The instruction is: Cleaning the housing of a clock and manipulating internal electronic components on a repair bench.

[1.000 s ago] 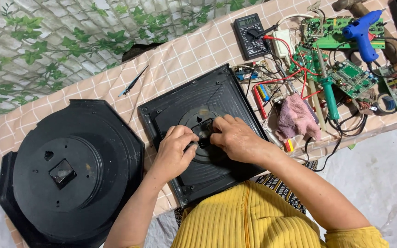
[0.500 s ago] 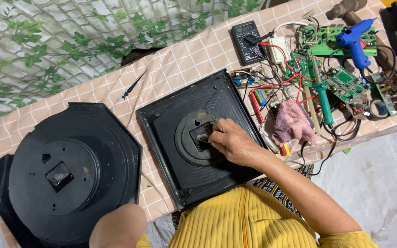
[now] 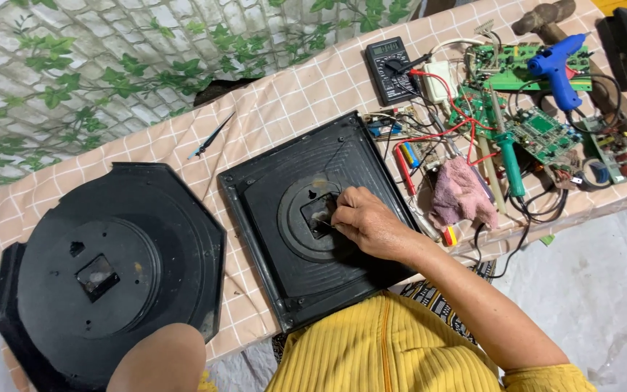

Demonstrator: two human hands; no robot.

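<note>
So my left hand [image 3: 157, 359] has just come off the square black clock back [image 3: 313, 221]. A second ago both hands were crowded over the centre of it; now the left one is pulled down toward my lap at the bottom of the view, next to the octagonal black clock case [image 3: 110, 268] that sits at the left end of the checked tablecloth [image 3: 284, 101]. It's so close to the camera and cut off that I can't tell what those fingers are doing, or whether they hold anything.

My right hand [image 3: 368, 225] hasn't budged, it's parked over the square recess [image 3: 319, 213] in the middle of the round raised part. Fingertips are pressed together in a pinch on something thin and small, a pin or bit of wire maybe, too tiny to name for sure.

My read: the two-handed bit is finished and this is now a one-hand fiddly job at the recess.

Everything else sits off to the right, well apart: pink rag [image 3: 461, 192], green-handled soldering iron [image 3: 508, 160], multimeter [image 3: 390, 69], blue glue gun [image 3: 556, 65], and a loose clock hand [image 3: 212, 136] up near the wall.
</note>
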